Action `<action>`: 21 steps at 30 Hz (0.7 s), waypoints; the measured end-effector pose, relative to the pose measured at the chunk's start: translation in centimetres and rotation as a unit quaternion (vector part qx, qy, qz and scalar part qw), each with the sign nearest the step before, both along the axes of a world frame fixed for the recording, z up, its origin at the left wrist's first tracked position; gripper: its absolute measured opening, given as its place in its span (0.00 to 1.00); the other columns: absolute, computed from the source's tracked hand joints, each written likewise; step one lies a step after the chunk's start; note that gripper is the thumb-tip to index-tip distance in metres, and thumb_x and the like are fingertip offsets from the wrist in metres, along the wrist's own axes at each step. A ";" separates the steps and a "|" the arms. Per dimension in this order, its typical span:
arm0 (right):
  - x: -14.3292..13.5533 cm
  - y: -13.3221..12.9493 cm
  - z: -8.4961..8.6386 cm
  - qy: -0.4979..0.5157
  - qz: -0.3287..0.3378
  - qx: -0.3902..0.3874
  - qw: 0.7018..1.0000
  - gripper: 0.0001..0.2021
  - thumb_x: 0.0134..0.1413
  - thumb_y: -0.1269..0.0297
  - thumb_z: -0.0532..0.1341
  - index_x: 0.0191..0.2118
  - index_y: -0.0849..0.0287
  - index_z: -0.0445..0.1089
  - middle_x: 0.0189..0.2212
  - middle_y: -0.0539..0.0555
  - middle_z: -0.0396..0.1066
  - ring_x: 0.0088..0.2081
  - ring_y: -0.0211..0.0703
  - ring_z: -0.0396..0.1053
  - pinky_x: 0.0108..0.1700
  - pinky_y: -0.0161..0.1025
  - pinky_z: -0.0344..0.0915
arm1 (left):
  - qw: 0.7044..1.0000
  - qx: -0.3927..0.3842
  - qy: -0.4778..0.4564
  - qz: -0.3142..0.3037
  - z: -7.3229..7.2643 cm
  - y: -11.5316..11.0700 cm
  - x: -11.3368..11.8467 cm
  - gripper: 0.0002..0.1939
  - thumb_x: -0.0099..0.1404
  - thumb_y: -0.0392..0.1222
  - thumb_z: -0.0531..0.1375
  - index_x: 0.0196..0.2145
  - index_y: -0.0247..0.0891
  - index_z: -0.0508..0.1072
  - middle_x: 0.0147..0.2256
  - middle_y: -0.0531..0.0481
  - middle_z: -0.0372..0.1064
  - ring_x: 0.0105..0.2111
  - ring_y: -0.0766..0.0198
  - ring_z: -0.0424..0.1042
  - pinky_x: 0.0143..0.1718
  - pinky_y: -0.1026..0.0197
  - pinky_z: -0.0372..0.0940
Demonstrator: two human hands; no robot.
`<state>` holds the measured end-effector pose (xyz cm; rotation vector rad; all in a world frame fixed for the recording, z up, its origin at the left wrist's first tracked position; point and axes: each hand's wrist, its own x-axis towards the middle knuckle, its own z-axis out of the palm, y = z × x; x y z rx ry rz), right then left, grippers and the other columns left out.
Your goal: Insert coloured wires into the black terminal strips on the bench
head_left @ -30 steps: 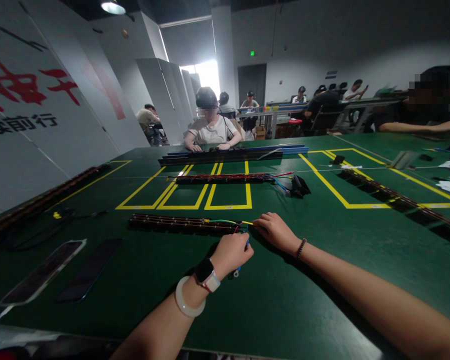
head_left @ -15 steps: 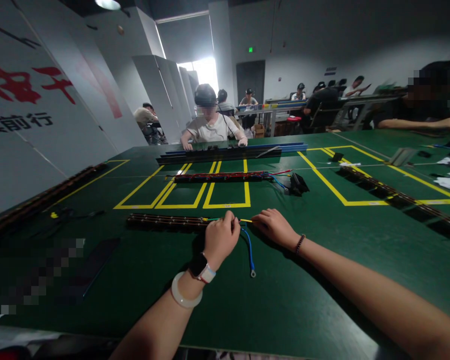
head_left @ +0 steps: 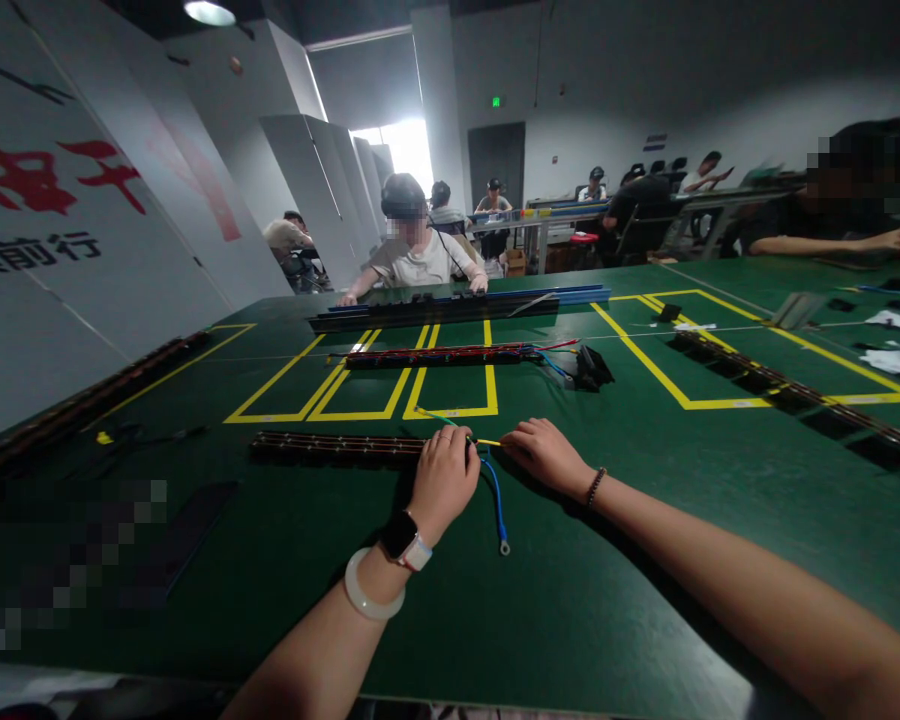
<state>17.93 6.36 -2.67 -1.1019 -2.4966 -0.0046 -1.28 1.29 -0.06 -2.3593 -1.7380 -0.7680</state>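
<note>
"What's on the left of the tabletop [head_left: 615, 620]?"

"A long strip [head_left: 90, 395] runs along that edge. Nearer, a dark slab [head_left: 184, 540] lies flat."

"And the strip [head_left: 337, 447] being worked on?"

"Just right of there, in front of the person, lying crosswise with its right end under the left hand [head_left: 446, 478]. A wired strip [head_left: 435, 356] lies parallel beyond it, on the far side."

"How are the left fingers?"

"Narrow, bent down at the strip's end. I can't tell what they grip; the hand covers it. A green wire [head_left: 436, 416] pokes out past them, pointing far and left."

"Then to the right?"

"A yellow wire [head_left: 489, 442] bridges the short gap between the hands. From just beside the left fingers, a blue wire [head_left: 499, 500] curves toward the near side, ending in a ring lug [head_left: 504, 548]."

"The right hand [head_left: 547, 455]?"

"Its fingers are pinched on the yellow wire's right end. Beyond sits a black part [head_left: 592, 368], and well to the right another strip [head_left: 795, 388] lies at a slant."
</note>
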 end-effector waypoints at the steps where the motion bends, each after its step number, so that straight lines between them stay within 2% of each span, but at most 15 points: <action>1: 0.0 0.0 0.0 -0.001 0.000 0.002 1.000 0.10 0.61 0.63 0.53 0.41 0.57 0.71 0.31 0.53 0.68 0.34 0.40 0.61 0.38 0.37 0.51 | 1.000 0.005 -0.009 -0.012 -0.1 0.0 0.1 0.12 0.65 0.39 0.48 0.45 0.37 0.65 0.41 0.44 0.65 0.43 0.58 0.65 0.45 0.54 0.60; 7: 0.0 0.0 -0.1 0.004 0.006 0.002 1.000 0.10 0.60 0.64 0.54 0.41 0.57 0.71 0.31 0.54 0.68 0.34 0.42 0.61 0.38 0.37 0.51 | 0.996 0.002 -0.045 -0.080 -0.3 -0.2 0.4 0.17 0.64 0.38 0.50 0.51 0.40 0.63 0.48 0.46 0.64 0.46 0.58 0.60 0.49 0.52 0.57; 12: 0.2 0.5 -0.2 0.032 0.026 -0.020 0.999 0.09 0.59 0.63 0.56 0.41 0.57 0.71 0.33 0.55 0.69 0.36 0.43 0.63 0.40 0.38 0.54 | 0.990 -0.018 -0.062 -0.127 0.0 -0.7 0.7 0.13 0.64 0.35 0.50 0.44 0.41 0.69 0.45 0.49 0.67 0.45 0.60 0.59 0.48 0.53 0.57; 15: 0.5 1.1 0.2 0.064 0.085 -0.084 0.991 0.12 0.56 0.60 0.59 0.44 0.59 0.70 0.36 0.56 0.70 0.38 0.43 0.65 0.41 0.38 0.57 | 0.987 -0.019 -0.063 -0.145 0.2 -1.1 1.0 0.13 0.63 0.34 0.50 0.43 0.40 0.70 0.43 0.48 0.68 0.45 0.59 0.59 0.47 0.53 0.57; 18: 1.0 2.0 1.1 0.121 0.139 -0.199 0.962 0.16 0.54 0.63 0.60 0.49 0.59 0.67 0.40 0.55 0.70 0.39 0.41 0.67 0.41 0.36 0.61 | 0.984 -0.004 -0.060 -0.169 0.5 -1.4 1.2 0.14 0.63 0.34 0.50 0.45 0.40 0.69 0.44 0.47 0.68 0.46 0.59 0.59 0.48 0.53 0.57; 21: 1.2 2.6 2.1 0.161 0.109 -0.258 0.946 0.16 0.54 0.69 0.57 0.50 0.59 0.66 0.40 0.54 0.70 0.38 0.38 0.67 0.40 0.35 0.64 | 0.975 0.010 -0.038 -0.218 0.7 -1.7 1.2 0.14 0.63 0.33 0.49 0.43 0.39 0.69 0.42 0.47 0.68 0.45 0.61 0.61 0.49 0.54 0.56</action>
